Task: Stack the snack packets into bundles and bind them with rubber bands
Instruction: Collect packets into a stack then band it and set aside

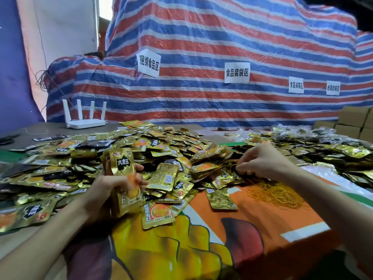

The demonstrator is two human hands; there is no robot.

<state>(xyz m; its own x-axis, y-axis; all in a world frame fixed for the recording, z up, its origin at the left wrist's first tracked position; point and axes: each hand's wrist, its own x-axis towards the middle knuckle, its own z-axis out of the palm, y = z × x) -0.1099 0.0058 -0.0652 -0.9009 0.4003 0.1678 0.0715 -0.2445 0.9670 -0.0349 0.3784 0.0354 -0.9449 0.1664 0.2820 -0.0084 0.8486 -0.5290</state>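
Note:
A big heap of loose gold snack packets [165, 150] covers the table in front of me. My left hand [109, 184] grips an upright stack of gold packets [123, 178] at the left of centre. My right hand [260, 160] reaches to the right, fingers curled and pinching at the edge of the heap just above a loose pile of yellow rubber bands [276, 194]. Whether a band is between those fingers I cannot tell. One packet [221, 199] lies alone on the orange cloth.
A white router [85, 118] with several antennas stands at the back left. A striped tarp [201, 57] with paper labels rises behind the table. Bagged packets [323, 138] lie at the right, cardboard boxes [355, 122] beyond. An orange printed cloth [242, 229] covers the near table.

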